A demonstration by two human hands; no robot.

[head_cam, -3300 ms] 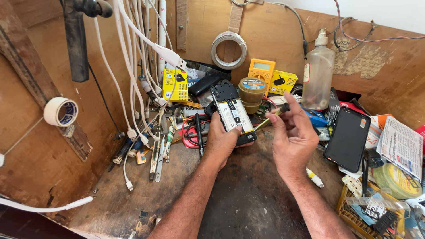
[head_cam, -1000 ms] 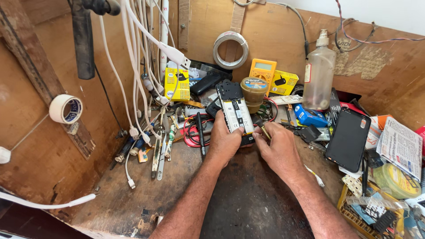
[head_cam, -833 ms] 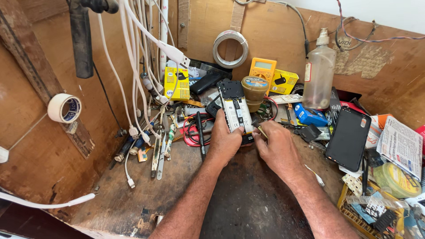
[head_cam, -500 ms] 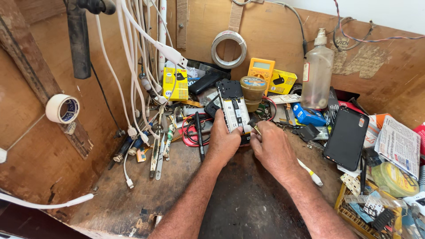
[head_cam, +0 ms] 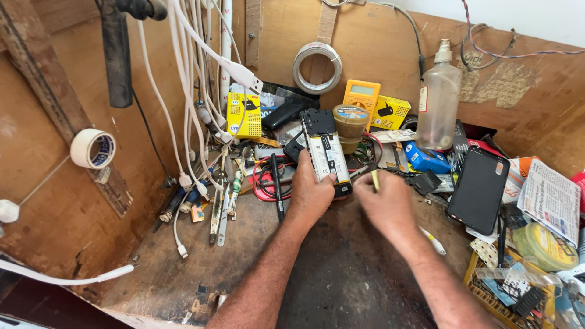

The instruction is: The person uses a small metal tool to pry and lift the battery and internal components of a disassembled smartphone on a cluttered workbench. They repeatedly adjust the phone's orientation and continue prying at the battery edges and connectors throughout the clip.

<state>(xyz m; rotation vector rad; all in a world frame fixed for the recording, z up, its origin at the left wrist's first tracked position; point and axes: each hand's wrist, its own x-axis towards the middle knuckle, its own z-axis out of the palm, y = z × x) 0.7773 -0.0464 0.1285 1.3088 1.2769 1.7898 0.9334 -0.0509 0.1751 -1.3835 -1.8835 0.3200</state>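
Note:
My left hand (head_cam: 312, 194) grips an opened mobile phone (head_cam: 326, 151) with its back cover off, held upright over the bench with the internals facing me. My right hand (head_cam: 387, 201) sits just right of the phone's lower end, fingers pinched on a small yellow-handled tool (head_cam: 375, 180) whose tip points toward the phone. The tool's tip is hidden by my fingers.
A black phone (head_cam: 479, 189) lies face down at right beside papers (head_cam: 551, 199) and a yellow tape roll (head_cam: 542, 245). Behind stand a plastic bottle (head_cam: 438, 103), a yellow multimeter (head_cam: 361, 95) and a small jar (head_cam: 350, 121). White cables (head_cam: 196, 79) hang at left; screwdrivers (head_cam: 220, 201) lie below them.
My right hand came down from a raised, open pose to the bench beside the phone and now pinches a small tool near its lower edge. The left hand kept holding the phone.

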